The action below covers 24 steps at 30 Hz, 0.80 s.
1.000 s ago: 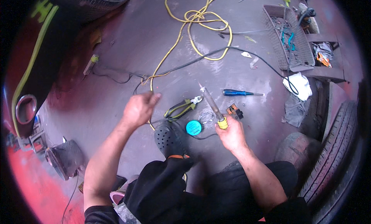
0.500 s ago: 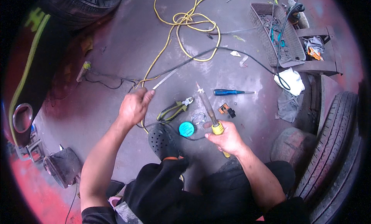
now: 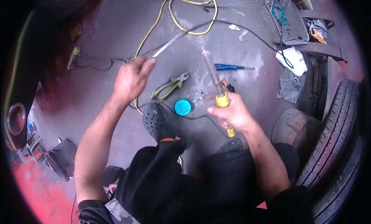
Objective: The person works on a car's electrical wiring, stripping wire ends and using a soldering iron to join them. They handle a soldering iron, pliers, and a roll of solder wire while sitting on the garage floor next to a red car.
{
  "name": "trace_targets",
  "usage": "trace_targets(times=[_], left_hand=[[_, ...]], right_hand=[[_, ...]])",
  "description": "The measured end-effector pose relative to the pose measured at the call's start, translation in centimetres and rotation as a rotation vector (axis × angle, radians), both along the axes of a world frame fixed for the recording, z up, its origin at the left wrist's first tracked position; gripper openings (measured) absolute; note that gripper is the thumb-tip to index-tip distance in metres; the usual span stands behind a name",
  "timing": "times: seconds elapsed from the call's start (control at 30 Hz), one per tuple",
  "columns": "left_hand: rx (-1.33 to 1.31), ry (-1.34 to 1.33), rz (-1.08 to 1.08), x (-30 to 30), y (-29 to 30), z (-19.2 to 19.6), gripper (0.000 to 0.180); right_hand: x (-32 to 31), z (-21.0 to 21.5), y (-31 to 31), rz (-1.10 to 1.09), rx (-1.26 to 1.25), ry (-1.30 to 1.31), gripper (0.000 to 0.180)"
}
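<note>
My left hand (image 3: 131, 79) is raised over the grey floor and pinches a thin silvery strip (image 3: 167, 46) that points up and right. My right hand (image 3: 234, 115) grips a yellow-handled tool (image 3: 221, 99), like a soldering iron, with its metal shaft pointing away from me. On the floor between the hands lie green-handled pliers (image 3: 168, 86), a round blue tin (image 3: 182, 107) and a small coil of wire (image 3: 195, 95). A black cable (image 3: 201, 117) runs from the tool past my black clog (image 3: 158, 122).
A blue-handled screwdriver (image 3: 230, 67) lies beyond the tool. A yellow cord (image 3: 174, 15) coils at the top, beside a grey grille (image 3: 276, 19). White and grey rags (image 3: 290, 69) and a tyre (image 3: 335, 127) lie to the right; another tyre sits at top left.
My left hand has picked the silvery strip off the floor and lifted it. My right hand has raised the yellow-handled tool and tilted it more upright. The view has shifted a little.
</note>
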<state>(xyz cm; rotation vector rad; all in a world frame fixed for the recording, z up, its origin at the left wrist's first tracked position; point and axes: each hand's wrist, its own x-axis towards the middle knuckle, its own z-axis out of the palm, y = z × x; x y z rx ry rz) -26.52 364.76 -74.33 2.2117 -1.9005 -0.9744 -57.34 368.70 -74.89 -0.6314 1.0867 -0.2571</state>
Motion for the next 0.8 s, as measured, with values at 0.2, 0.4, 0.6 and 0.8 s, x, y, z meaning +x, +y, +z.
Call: trace_targets(times=[0.2, 0.4, 0.6, 0.8], left_hand=[[-0.046, -0.062, 0.069, 1.3, -2.1, -2.4, 0.053], [-0.095, 0.060, -0.096, -4.2, -0.9, 1.7, 0.046], [-0.016, -0.013, -0.203, -5.8, -0.8, 4.0, 0.045], [0.004, -0.159, -0.082, -0.9, -3.0, 0.9, 0.048]], right_hand=[[-0.7, 0.8, -1.0, -0.037, -0.101, 0.085, 0.025], [-1.2, -2.2, 0.8, -0.051, -0.640, 0.670, 0.027], [-0.8, -1.9, 2.0, 0.135, -0.669, 0.951, 0.027], [-0.8, -1.8, 2.3, 0.142, -0.779, 0.989, 0.026]])
